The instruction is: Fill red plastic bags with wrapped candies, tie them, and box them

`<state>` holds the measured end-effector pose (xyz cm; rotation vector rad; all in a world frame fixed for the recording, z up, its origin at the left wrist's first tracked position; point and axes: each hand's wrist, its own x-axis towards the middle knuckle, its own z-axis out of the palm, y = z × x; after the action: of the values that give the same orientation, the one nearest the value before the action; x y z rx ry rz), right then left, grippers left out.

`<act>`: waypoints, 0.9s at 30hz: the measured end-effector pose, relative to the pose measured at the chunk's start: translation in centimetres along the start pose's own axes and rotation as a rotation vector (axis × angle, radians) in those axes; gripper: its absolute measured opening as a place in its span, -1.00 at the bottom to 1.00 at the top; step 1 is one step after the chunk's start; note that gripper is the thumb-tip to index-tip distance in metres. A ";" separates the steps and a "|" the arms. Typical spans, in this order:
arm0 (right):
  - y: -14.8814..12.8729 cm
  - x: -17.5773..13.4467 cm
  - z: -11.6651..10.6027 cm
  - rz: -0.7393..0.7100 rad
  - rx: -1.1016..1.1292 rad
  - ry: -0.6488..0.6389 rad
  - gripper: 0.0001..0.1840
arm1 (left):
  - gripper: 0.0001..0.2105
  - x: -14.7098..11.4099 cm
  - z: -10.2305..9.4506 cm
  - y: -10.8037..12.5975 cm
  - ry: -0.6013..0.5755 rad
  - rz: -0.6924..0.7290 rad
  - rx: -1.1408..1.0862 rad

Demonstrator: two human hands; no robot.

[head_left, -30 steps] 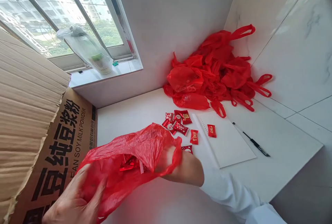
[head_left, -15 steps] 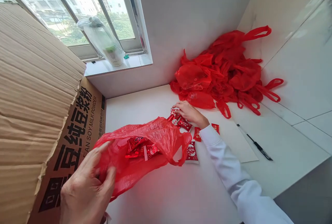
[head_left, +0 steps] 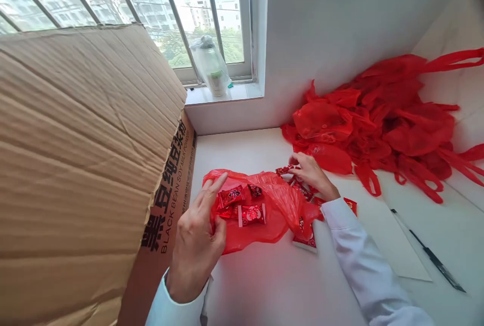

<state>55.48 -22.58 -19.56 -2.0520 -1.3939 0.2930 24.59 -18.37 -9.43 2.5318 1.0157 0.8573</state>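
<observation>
My left hand (head_left: pixel 198 235) grips the near left side of a thin red plastic bag (head_left: pixel 260 238), its fingers along the rim and its thumb by the mouth. The bag lies on the white table with its mouth spread towards me. Inside are several small red wrapped packets (head_left: pixel 251 214) with white print. Just beyond the bag, my right hand (head_left: pixel 312 175) pinches a small red packet (head_left: pixel 284 170) between thumb and fingers. More red packets (head_left: pixel 301 190) lie under and beside this hand, some partly hidden by the bag and the sleeve.
A large heap of red plastic bags (head_left: pixel 378 114) lies at the back right against the wall. White paper (head_left: pixel 404 245) and a black pen (head_left: pixel 438 260) are on the right. An open cardboard box (head_left: pixel 94 165) stands close on the left. A bagged bottle (head_left: pixel 215 71) is on the windowsill.
My view has turned left, so things sit further right. My right hand has lifted a packet from the pile. The bag's mouth is wider, with its packets more exposed.
</observation>
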 end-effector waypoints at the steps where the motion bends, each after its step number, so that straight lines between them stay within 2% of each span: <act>1: -0.2 0.0 -0.6 0.017 0.023 0.026 -0.90 | -0.37 0.0 0.1 0.0 -0.018 0.017 0.011; 3: -1.2 -0.4 -2.6 0.058 0.139 0.143 -0.84 | -0.38 0.0 0.4 0.1 -0.043 0.010 0.020; 6: -4.8 -3.2 -6.6 0.048 0.502 0.384 -0.76 | -0.37 0.1 0.7 0.3 -0.060 -0.026 -0.002; 8: -8.3 -6.1 -8.7 -0.018 0.693 0.410 -0.77 | -0.35 0.1 0.8 0.4 -0.060 -0.017 -0.024; 9: -10.0 -7.5 -9.3 -0.038 0.733 0.350 -0.79 | -0.35 0.1 0.8 0.3 -0.056 -0.002 -0.032; 10: -11.7 -8.7 -9.3 -0.078 0.750 0.223 -0.82 | -0.35 0.1 0.8 0.3 -0.057 0.010 -0.036; 12: -14.3 -10.0 -8.0 -0.147 0.658 -0.058 -0.90 | -0.33 0.1 0.6 0.0 -0.057 0.020 -0.047; 14: -15.7 -9.9 -5.2 -0.191 0.428 -0.215 -0.97 | -0.32 0.0 0.2 -0.3 -0.043 0.024 -0.044; 17: -15.3 -8.0 -0.9 -0.207 -0.059 -0.199 -0.69 | -0.40 -0.4 -0.5 -0.7 -0.017 0.055 -0.012; 19: -14.2 -7.0 0.5 -0.206 -0.353 -0.163 -0.59 | -0.51 -0.8 -0.7 -0.8 0.027 0.102 0.028; 21: -13.0 -6.7 0.5 -0.229 -0.527 -0.155 -0.65 | -0.61 -1.6 -0.5 -1.0 0.113 0.160 0.099; 24: -12.3 -7.3 -1.3 -0.360 -0.553 -0.223 -0.69 | -0.62 -3.6 0.2 -1.5 0.178 0.130 0.226; 27: -13.0 -8.4 -3.7 -0.471 -0.571 -0.268 -0.68 | -0.33 -5.9 0.9 -2.5 0.014 -0.051 0.241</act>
<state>44.06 -28.36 -10.13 -2.0690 -2.2786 -0.0469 20.36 -20.77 -13.75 2.6846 1.2515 0.7817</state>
